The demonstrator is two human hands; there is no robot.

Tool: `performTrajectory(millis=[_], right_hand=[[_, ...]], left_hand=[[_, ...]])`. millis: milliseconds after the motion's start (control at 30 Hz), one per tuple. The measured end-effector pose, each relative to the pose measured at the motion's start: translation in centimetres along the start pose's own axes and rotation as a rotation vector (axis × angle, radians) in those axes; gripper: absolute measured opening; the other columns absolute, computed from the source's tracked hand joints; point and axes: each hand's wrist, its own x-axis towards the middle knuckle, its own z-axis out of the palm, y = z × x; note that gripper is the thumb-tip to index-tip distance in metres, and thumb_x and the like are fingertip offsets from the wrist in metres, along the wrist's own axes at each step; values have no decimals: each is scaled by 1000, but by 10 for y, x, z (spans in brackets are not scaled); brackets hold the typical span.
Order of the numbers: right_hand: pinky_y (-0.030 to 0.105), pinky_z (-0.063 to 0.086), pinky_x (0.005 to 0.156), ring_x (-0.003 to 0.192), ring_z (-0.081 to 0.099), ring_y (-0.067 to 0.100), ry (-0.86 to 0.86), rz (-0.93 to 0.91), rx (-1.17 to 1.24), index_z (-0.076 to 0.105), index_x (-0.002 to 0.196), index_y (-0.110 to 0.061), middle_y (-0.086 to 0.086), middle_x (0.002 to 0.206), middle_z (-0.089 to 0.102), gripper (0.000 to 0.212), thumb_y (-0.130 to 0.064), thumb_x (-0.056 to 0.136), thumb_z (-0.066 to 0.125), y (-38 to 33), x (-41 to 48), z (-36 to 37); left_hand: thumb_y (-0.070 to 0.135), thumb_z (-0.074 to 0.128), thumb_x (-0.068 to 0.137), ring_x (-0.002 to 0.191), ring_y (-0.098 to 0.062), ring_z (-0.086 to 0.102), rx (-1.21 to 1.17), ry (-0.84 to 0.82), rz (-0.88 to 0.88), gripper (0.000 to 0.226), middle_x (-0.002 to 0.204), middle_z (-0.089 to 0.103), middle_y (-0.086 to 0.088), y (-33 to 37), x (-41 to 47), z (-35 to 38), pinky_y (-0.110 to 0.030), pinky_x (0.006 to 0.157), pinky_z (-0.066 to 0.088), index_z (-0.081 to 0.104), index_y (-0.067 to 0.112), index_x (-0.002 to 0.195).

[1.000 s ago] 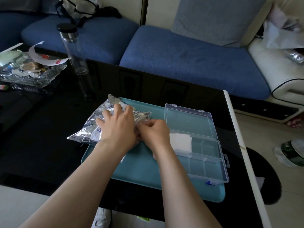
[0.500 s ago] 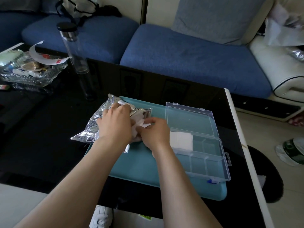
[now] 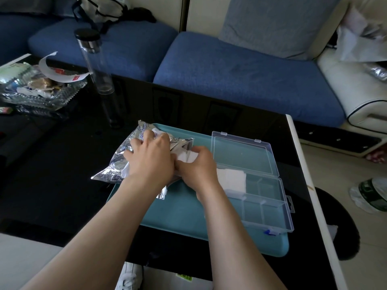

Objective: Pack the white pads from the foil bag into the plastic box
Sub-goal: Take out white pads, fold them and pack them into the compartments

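Observation:
A crinkled silver foil bag (image 3: 120, 164) lies across the left end of a teal tray (image 3: 178, 214). My left hand (image 3: 149, 162) lies on top of the bag, fingers curled into the foil, holding it down. My right hand (image 3: 198, 166) pinches a white pad (image 3: 186, 158) at the bag's open mouth, partly drawn out. To the right stands the clear plastic box (image 3: 266, 197), lid open and flat behind it. Another white pad (image 3: 231, 181) lies in the box's large left compartment. The small compartments look bare.
A tall clear bottle (image 3: 97, 63) with a black cap stands behind the bag on the black glossy table (image 3: 52, 164). A glass dish of wrappers (image 3: 37, 91) sits far left. A blue sofa (image 3: 230, 72) runs behind; the table's white edge (image 3: 301, 164) is right of the box.
My right hand has drawn a white pad out of the bag's mouth, so more of it shows. My left hand has stayed on the foil bag.

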Motion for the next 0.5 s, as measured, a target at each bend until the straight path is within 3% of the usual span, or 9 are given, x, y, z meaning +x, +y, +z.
performTrajectory(millis=[100,167,267,367,433,500], right_hand=[[23,47,80,91,57,9,82,-24,-60,61,125,-18,-17,95,54,38,-18,90,75,6,1,1],[33,59,84,92,67,16,83,36,5,64,118,-15,-9,97,66,34,-19,85,72,2,0,2],[48,63,87,98,71,26,51,101,80,65,111,-19,3,105,72,44,-30,68,61,-6,-2,4],[54,64,82,94,74,30,16,108,120,67,95,-24,5,97,74,21,-26,75,64,-3,2,5],[47,65,77,87,74,27,-13,75,134,71,91,-24,5,92,76,10,-22,81,73,-1,2,5],[37,56,62,74,70,23,-24,52,129,75,89,-20,6,85,78,8,-22,82,80,-1,0,4]], left_hand=[[35,64,99,130,-44,40,16,5,-3,40,142,43,-9,0,-1,0,-57,99,37,55,23,137],[35,64,100,129,-43,40,12,11,-9,39,141,44,-9,0,-1,0,-57,99,38,56,22,136],[38,64,100,128,-44,40,-2,12,-14,38,140,45,-9,0,0,0,-58,100,38,56,22,133],[41,63,101,129,-44,39,-13,13,-12,39,141,44,-10,0,0,1,-59,101,37,55,21,133],[44,61,101,130,-44,38,-22,15,-16,40,142,43,-11,1,0,1,-59,102,36,54,22,135],[42,58,102,131,-45,38,-24,24,-23,40,144,42,-11,2,1,2,-58,103,34,53,25,138]])
